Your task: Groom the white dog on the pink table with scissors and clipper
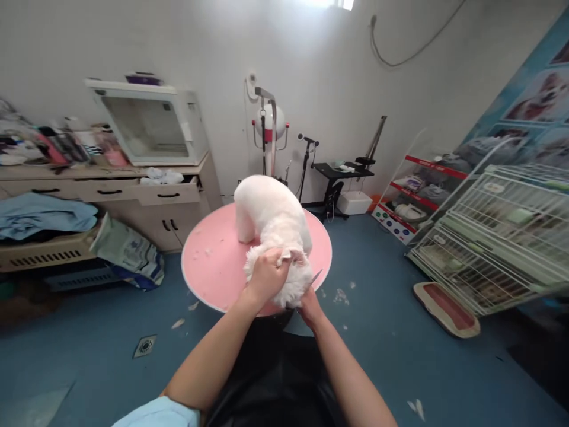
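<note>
A white dog (275,207) with short-clipped body fur stands on a round pink grooming table (208,255), its fluffy head toward me. My left hand (268,276) is closed at the top of the head, with the thumb and fingers at the base of the dog's ear (288,255). Low on the right side of the head is my right hand (307,303), closed and partly hidden by the fur. A thin pointed metal blade, which looks like part of a pair of scissors (317,276), sticks up from it beside the dog's cheek.
Behind the table stands a metal grooming arm (272,130). A cabinet with a half-open drawer (169,193) is at the left, a white glass-fronted box (151,127) on top. Wire cages (489,237) and a litter tray (447,308) stand right. Fur tufts (341,296) lie on the floor.
</note>
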Demonstrator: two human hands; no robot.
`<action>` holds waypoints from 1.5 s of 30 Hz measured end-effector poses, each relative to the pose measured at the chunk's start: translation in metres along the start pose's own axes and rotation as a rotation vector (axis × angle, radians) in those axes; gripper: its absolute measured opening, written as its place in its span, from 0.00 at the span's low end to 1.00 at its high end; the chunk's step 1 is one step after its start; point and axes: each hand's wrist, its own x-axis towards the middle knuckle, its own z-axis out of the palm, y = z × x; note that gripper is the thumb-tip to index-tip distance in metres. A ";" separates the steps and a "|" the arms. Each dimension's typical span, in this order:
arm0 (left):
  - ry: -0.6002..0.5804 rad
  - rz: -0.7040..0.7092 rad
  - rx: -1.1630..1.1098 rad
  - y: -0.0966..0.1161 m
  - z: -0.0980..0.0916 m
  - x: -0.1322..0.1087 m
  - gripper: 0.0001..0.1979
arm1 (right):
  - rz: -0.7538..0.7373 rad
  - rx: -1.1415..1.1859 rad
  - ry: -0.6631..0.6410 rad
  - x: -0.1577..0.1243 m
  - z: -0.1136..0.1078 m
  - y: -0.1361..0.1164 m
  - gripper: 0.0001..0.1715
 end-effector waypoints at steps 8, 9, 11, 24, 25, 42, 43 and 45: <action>-0.053 -0.080 -0.333 -0.039 -0.002 -0.003 0.12 | -0.339 -0.416 0.280 0.021 -0.005 -0.062 0.18; -0.056 -0.099 -0.364 -0.044 -0.002 -0.004 0.14 | -0.369 -0.486 0.182 0.025 0.002 -0.067 0.18; -0.055 -0.163 -0.407 -0.055 -0.002 -0.007 0.19 | -0.379 -0.584 0.032 0.031 0.018 -0.067 0.23; 0.231 -0.125 -0.169 -0.072 -0.012 -0.016 0.16 | -0.304 -0.634 0.064 0.035 0.039 -0.021 0.33; 0.272 -0.038 -0.119 -0.062 -0.014 -0.020 0.12 | -0.309 -0.626 0.067 0.035 0.040 -0.021 0.32; -0.014 0.124 0.058 -0.094 0.032 -0.025 0.17 | -0.044 -0.250 0.086 0.022 0.036 0.028 0.36; -0.027 0.131 0.069 -0.097 0.032 -0.026 0.18 | -0.005 -0.197 0.084 0.022 0.037 0.029 0.37; -0.017 0.132 0.095 -0.101 0.033 -0.027 0.17 | 0.047 -0.112 0.098 0.023 0.039 0.030 0.38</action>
